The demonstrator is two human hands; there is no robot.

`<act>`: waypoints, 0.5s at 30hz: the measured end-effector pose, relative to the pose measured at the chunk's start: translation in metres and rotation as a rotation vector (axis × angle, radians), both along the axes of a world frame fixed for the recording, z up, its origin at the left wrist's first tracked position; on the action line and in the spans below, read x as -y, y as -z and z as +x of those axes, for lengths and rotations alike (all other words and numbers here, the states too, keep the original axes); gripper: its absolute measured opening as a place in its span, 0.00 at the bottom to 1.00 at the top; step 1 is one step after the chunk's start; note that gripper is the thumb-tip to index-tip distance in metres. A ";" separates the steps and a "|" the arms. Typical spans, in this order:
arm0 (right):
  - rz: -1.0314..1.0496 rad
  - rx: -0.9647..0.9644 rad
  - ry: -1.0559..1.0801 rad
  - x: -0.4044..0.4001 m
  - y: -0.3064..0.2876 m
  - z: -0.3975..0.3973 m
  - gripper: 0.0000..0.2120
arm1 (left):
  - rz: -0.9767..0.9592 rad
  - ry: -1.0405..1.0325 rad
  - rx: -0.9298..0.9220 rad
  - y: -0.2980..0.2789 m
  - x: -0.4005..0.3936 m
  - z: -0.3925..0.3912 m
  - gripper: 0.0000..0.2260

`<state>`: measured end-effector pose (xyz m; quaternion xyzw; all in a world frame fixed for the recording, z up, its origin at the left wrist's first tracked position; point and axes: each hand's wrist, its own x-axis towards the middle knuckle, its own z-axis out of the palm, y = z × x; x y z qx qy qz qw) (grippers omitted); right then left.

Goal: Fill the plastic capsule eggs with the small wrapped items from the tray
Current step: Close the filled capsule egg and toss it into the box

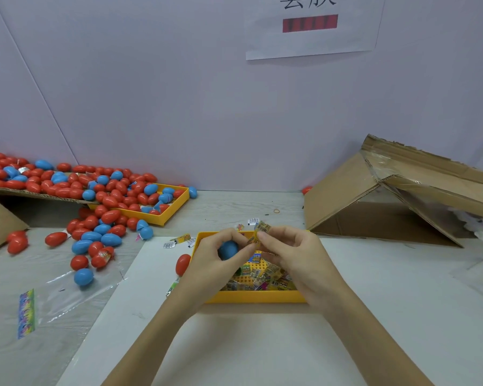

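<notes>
A small yellow wrapped item [258, 232] is pinched between thumb and forefinger of the right hand [296, 254], above the far half of the yellow tray [251, 298]. The packet is held roughly upright, tilted slightly; its long axis runs from upper right to lower left, the lower end pointing toward the left hand [215, 254].

A blue capsule egg [228, 249] is cupped in the left hand, fingers curled round it, thumb over the top. The egg lies just left of and slightly below the packet, nearly touching it. Whether the egg is a whole shell or an open half cannot be told; the mouth is hidden by the fingers. Its long axis cannot be read with confidence.

Judged step: insertion of the packet into the egg. The move turns on the short leftward and downward gap; the right hand is the carrier, the left the receiver.

More wrapped items [265, 277] lie in the tray beneath both hands. A red egg [182, 263] rests against the tray's left wall. Loose red and blue eggs [95, 238] are heaped well to the left.
</notes>
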<state>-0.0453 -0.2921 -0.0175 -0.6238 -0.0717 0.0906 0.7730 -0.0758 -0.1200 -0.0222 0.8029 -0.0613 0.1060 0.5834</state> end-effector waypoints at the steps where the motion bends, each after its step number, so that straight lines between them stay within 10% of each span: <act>1: 0.056 -0.025 -0.004 -0.002 0.001 -0.001 0.11 | -0.006 0.025 -0.014 0.000 0.001 -0.001 0.02; 7: 0.013 0.003 0.198 0.002 0.001 0.004 0.07 | -0.273 0.162 -0.120 -0.003 -0.002 0.001 0.12; 15: -0.433 0.383 0.153 0.006 0.001 0.004 0.02 | -0.159 0.062 -0.030 -0.009 -0.003 -0.002 0.10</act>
